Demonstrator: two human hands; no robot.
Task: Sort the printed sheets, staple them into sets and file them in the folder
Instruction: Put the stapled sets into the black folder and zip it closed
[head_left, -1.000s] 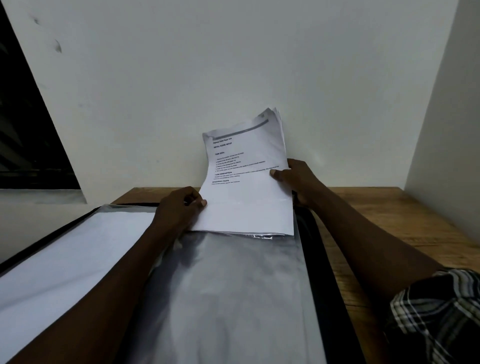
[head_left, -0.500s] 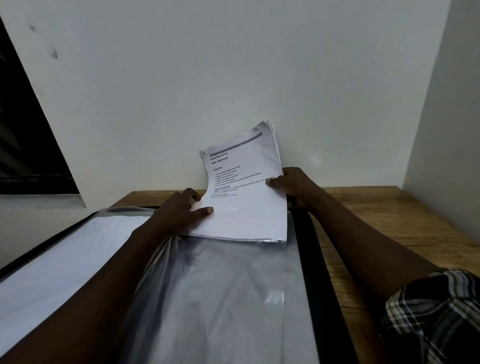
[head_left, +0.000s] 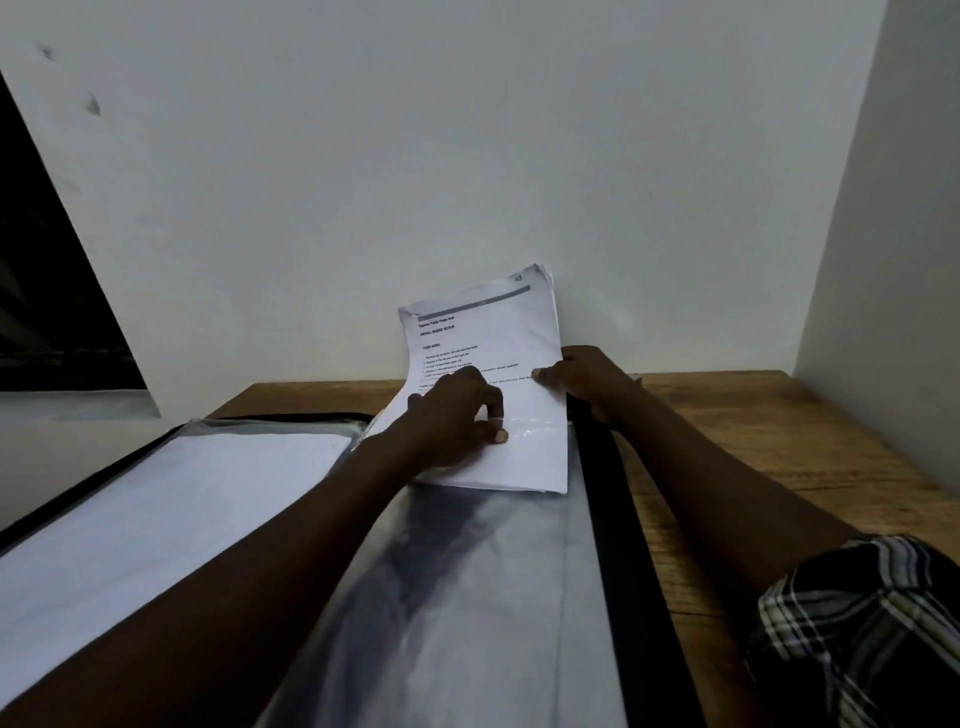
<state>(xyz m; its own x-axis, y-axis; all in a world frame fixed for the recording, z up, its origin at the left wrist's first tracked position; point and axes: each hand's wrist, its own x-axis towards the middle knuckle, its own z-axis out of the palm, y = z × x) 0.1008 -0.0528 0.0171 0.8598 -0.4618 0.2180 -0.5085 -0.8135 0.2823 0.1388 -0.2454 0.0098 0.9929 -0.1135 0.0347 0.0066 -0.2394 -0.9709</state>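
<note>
A stapled set of printed sheets (head_left: 488, 332) stands tilted against the wall, its lower part inside the top opening of a clear plastic sleeve (head_left: 493, 571) on the right page of an open black folder (head_left: 618, 519). My left hand (head_left: 452, 415) lies over the set's lower middle, thumb and fingers curled and pinching the glossy mouth of the sleeve. My right hand (head_left: 587, 382) pinches the set's right edge, thumb on the printed face. The left page's sleeve holds plain white sheets (head_left: 182, 509).
The folder covers most of a wooden table (head_left: 753, 441) that sits in a corner, with white walls behind and at the right. A strip of bare wood lies right of the folder. A dark window opening (head_left: 47, 291) is at the left.
The printed set has slid down and toward me, deeper into the sleeve. My left hand moved right from the set's left edge onto its front. My right hand followed downward.
</note>
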